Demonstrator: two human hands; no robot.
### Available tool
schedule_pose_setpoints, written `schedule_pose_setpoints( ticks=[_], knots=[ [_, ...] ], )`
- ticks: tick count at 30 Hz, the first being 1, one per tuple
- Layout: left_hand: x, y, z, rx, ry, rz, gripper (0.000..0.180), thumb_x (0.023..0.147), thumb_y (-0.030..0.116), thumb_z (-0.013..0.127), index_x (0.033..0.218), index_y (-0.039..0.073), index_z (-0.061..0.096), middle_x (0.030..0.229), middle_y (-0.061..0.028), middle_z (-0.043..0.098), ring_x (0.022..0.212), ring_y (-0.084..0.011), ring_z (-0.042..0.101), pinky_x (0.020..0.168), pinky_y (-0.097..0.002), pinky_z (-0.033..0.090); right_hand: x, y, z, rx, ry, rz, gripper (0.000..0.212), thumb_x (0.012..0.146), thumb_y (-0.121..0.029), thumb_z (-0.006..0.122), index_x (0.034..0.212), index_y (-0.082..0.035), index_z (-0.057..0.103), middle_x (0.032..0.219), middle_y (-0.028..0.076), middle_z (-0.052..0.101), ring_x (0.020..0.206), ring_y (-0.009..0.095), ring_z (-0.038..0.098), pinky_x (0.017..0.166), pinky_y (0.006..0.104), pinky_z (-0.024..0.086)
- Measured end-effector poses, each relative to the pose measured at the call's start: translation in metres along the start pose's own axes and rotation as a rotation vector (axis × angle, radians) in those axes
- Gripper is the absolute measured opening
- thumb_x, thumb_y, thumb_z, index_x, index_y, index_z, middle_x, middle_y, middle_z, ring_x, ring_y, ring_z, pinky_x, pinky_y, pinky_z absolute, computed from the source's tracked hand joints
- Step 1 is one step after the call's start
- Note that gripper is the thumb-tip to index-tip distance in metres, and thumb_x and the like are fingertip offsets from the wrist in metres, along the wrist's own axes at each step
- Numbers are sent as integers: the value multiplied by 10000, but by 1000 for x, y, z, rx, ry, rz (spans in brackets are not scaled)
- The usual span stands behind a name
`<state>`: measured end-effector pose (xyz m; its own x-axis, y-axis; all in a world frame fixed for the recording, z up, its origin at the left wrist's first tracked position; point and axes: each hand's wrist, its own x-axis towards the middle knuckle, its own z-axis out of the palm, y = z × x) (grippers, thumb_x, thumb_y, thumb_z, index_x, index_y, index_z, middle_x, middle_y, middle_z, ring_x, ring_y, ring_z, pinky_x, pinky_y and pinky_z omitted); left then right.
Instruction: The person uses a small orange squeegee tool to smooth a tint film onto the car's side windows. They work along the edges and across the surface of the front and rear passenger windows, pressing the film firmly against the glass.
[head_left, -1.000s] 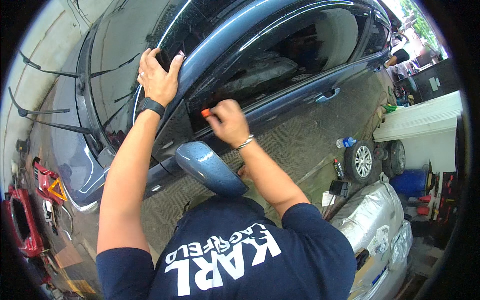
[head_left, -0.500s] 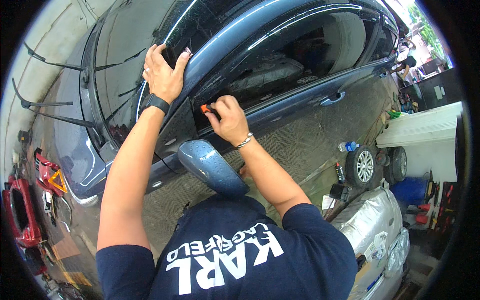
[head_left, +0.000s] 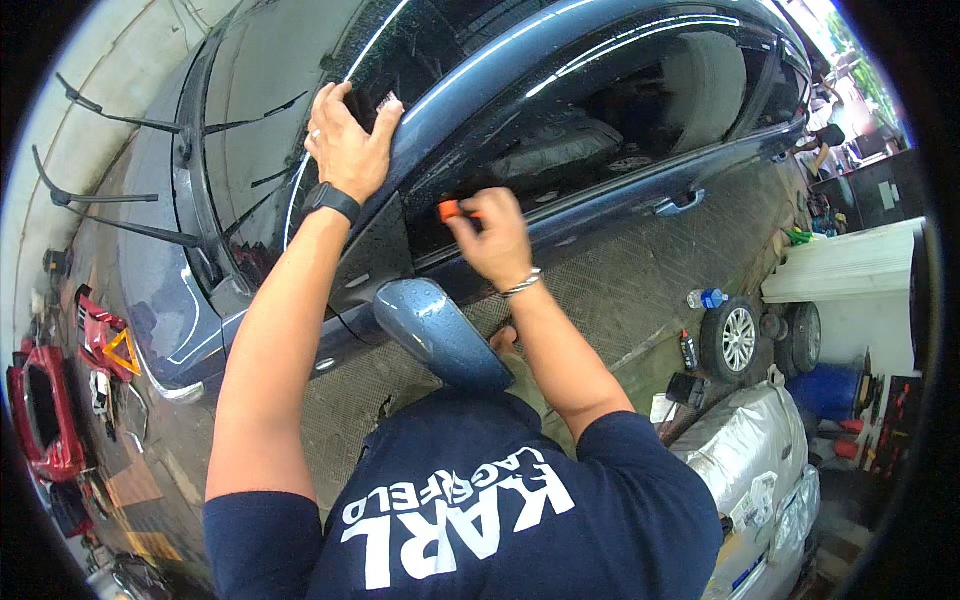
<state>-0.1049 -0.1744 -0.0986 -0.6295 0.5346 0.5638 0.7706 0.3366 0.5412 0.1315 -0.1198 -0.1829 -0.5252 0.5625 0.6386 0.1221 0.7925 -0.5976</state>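
My right hand [head_left: 495, 240] is closed around a small orange-tipped tool [head_left: 449, 210], whose exact kind I cannot make out. The tool is at the front lower part of the dark front side window [head_left: 560, 150] of a blue car. Water drops dot the glass and paint. My left hand [head_left: 350, 145] lies spread on the windshield edge and front pillar, its thumb toward the roof rail. Below my right hand is the blue side mirror [head_left: 440, 325], wet with drops. My right hand is slightly blurred.
Raised wiper arms [head_left: 120, 197] stick out at the left. A red bumper part [head_left: 50, 420] and an orange warning triangle [head_left: 122, 352] lie on the floor. Right of the car are a wheel [head_left: 735, 340], a bottle [head_left: 707, 298] and a silver-covered vehicle [head_left: 740, 470]. Another person [head_left: 825, 140] is far right.
My right hand has moved the orange-tipped tool a little rearward along the window. My left hand stays on the pillar. The whole view has shifted slightly.
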Motion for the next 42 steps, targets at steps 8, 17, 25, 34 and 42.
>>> schedule_pose_setpoints(
  ticks=[8,17,25,34,42],
  knots=[
    [1,4,3,-19,-8,8,872,931,619,696,1505,2,471,1594,-245,421,1517,-426,357,1245,-576,228,1,-7,11,-33,13,-95,297,788,-90,877,996,-19,677,1018,153,657,949,362,660,847,435,553],
    [0,5,1,45,1,26,803,964,598,682,1506,41,478,1586,-240,444,1495,-423,389,1230,-571,268,-12,-16,15,20,-40,45,259,799,-93,866,966,-23,680,1008,158,648,939,367,657,824,447,560],
    [3,2,0,36,10,32,810,954,613,687,1494,42,486,1579,-231,453,1490,-419,393,1223,-576,269,-35,-1,19,9,-21,85,263,803,-114,876,989,-39,705,995,146,673,929,358,672,799,444,566],
    [0,3,1,50,4,14,802,966,617,669,1503,51,485,1599,-227,441,1503,-414,387,1228,-567,270,-57,15,20,-21,21,188,303,785,-97,894,1001,-40,690,1010,147,684,942,358,683,815,434,572],
    [0,2,1,41,1,-4,789,969,608,673,1511,65,488,1608,-217,441,1512,-407,383,1237,-562,257,-60,12,29,19,-29,35,283,789,-125,880,974,-51,680,1024,143,678,968,370,663,834,455,564]
  ],
)
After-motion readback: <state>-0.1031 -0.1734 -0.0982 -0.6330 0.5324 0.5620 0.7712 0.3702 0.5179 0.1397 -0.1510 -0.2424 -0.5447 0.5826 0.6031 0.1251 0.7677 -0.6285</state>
